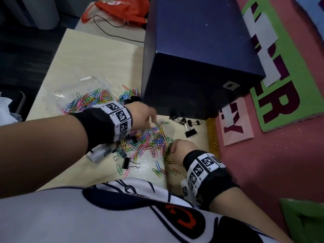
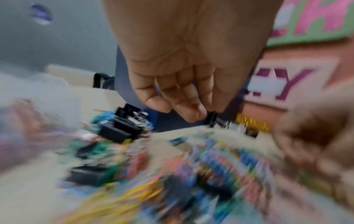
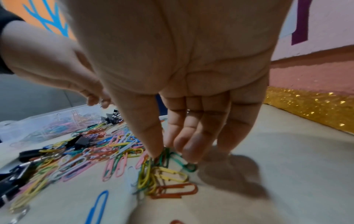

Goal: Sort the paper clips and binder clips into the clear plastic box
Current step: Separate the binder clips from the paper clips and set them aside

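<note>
A heap of coloured paper clips (image 1: pixel 149 139) (image 3: pixel 107 148) lies on the pale table (image 1: pixel 84 55), with black binder clips (image 1: pixel 128 163) (image 3: pixel 82 141) mixed in. More binder clips (image 1: pixel 190 132) lie by the dark box. The clear plastic box (image 1: pixel 57 92) (image 3: pixel 57 119) at the left holds several paper clips. My right hand (image 1: pixel 171 149) (image 3: pixel 170 156) pinches a bunch of green and yellow paper clips (image 3: pixel 164 153) at the heap's right edge, still on the table. My left hand (image 1: pixel 152 117) (image 2: pixel 201 112) hovers over the heap's far side, fingers curled; blur hides whether it holds anything.
A big dark blue box (image 1: pixel 192 67) stands right behind the heap. A gold glitter strip (image 1: pixel 213 137) (image 3: pixel 306 112) and a pink wall with foam letters (image 1: pixel 280 155) bound the table on the right. A red bag (image 1: pixel 122 9) and a black cable (image 1: pixel 108 30) lie at the back.
</note>
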Demonstrator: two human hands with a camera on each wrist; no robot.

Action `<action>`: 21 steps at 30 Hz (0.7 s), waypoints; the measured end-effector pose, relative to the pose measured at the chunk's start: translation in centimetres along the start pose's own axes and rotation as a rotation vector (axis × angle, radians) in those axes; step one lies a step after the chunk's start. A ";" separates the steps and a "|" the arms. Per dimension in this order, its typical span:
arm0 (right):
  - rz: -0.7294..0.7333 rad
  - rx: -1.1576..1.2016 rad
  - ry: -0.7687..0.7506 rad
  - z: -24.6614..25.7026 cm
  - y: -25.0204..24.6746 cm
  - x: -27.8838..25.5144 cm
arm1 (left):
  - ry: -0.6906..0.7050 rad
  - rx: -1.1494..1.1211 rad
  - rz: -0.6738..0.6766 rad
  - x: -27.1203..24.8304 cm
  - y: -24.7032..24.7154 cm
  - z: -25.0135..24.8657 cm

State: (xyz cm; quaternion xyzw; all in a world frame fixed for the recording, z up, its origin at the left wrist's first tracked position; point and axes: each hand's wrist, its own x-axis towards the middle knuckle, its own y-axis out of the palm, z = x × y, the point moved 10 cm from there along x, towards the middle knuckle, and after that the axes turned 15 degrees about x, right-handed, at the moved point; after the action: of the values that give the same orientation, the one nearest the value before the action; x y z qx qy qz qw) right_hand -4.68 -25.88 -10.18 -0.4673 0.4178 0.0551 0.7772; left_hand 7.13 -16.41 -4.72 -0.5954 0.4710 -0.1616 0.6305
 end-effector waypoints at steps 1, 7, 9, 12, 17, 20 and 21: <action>-0.016 0.024 -0.039 0.6 0.1 0.0 | 0.010 0.118 0.096 -0.4 1.2 0.3; -0.139 0.119 -0.376 6.6 0.0 -0.7 | 0.043 0.315 0.241 -3.0 4.3 2.3; -0.149 0.101 -0.470 8.8 0.1 -0.8 | 0.035 0.326 0.241 -3.4 4.7 2.5; -0.134 0.011 -0.574 11.4 0.8 -0.8 | 0.004 0.382 0.280 -4.4 5.1 3.2; -0.112 -0.188 -0.594 12.6 2.4 0.1 | -0.020 0.450 0.327 -5.7 5.8 4.2; -0.121 -0.153 -0.585 12.6 2.4 0.3 | -0.023 0.429 0.307 -5.9 6.2 4.2; -0.137 -0.123 -0.597 12.6 2.1 0.1 | -0.030 0.424 0.292 -5.9 6.1 4.2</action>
State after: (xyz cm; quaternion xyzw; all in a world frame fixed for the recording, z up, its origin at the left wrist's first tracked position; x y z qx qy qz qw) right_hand 1.91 -15.01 -9.00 -0.5036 0.1344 0.1628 0.8377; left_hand 5.29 -7.92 -8.51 -0.3776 0.4983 -0.1552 0.7649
